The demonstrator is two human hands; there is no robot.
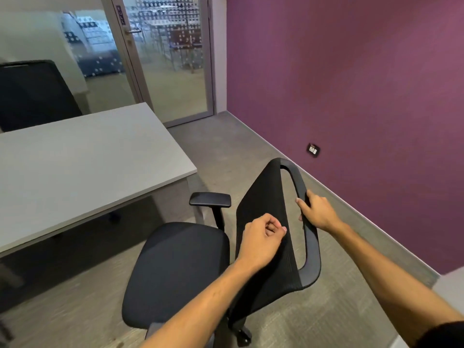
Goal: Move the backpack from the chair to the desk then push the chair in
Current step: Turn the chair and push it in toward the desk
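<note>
Chair: black, seat bare, turned partly away from the desk.
Right hand: fingers wrapped round the backrest's top frame.
Left hand: loosely curled against the mesh back, holding nothing.
Desk: grey, just left of chair.

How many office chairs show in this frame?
2. One chair stands near the desk corner, its backrest held by the right hand; a second chair stands behind the desk at far left, only partly visible.
</note>
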